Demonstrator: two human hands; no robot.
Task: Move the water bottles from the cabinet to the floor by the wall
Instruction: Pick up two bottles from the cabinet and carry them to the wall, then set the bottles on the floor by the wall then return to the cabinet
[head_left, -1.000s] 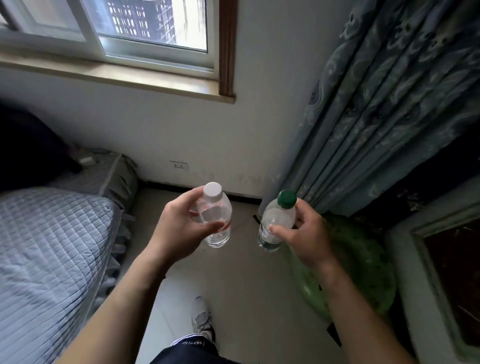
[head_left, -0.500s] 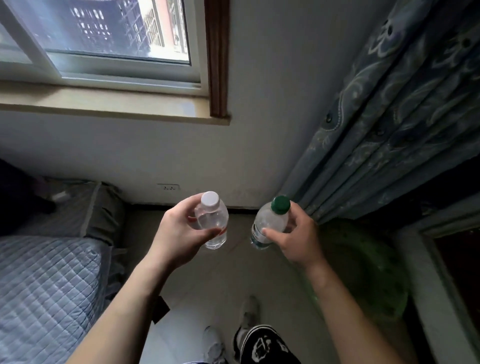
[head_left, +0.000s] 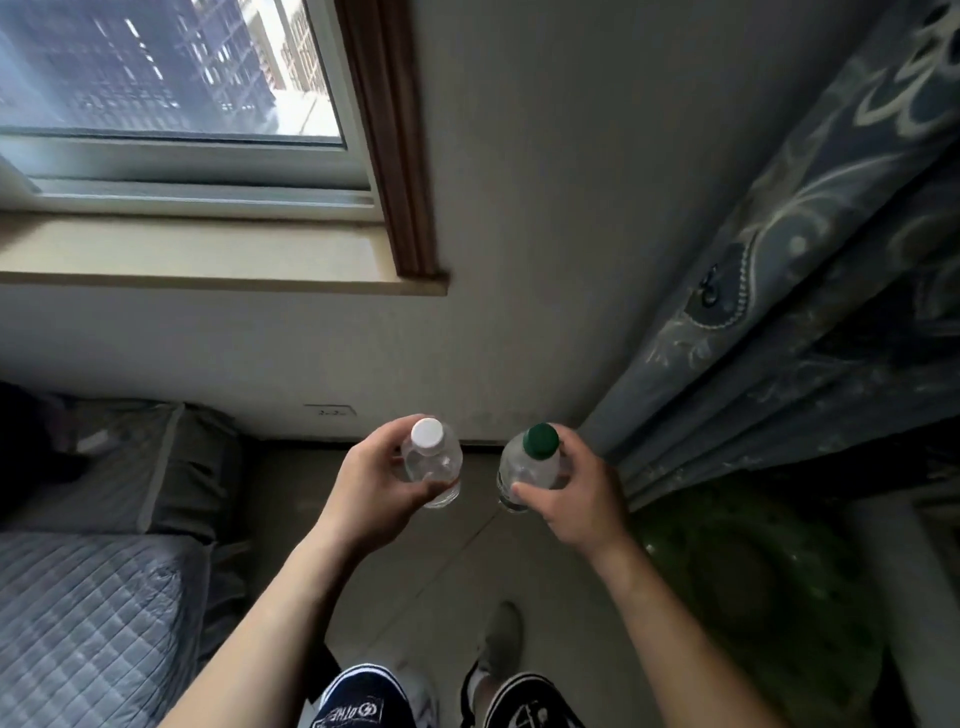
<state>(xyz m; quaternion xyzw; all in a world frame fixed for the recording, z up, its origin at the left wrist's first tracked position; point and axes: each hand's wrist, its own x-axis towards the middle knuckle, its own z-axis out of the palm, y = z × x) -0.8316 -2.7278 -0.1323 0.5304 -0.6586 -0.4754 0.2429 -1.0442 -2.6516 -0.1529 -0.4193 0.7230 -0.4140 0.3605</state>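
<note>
Dark printed shorts, grey shoe

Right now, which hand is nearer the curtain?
Right. The right hand, holding the green-capped water bottle, is just left of the curtain and its lower folds; the left hand, holding the white-capped water bottle, is further left, beyond the right hand.

Home bedroom: bed with grey quilted cover is sitting at left, patterned blue curtain is hanging at right, window over a sill is showing high-rises outside, socket is sitting low on the wall above tiled floor.
</note>
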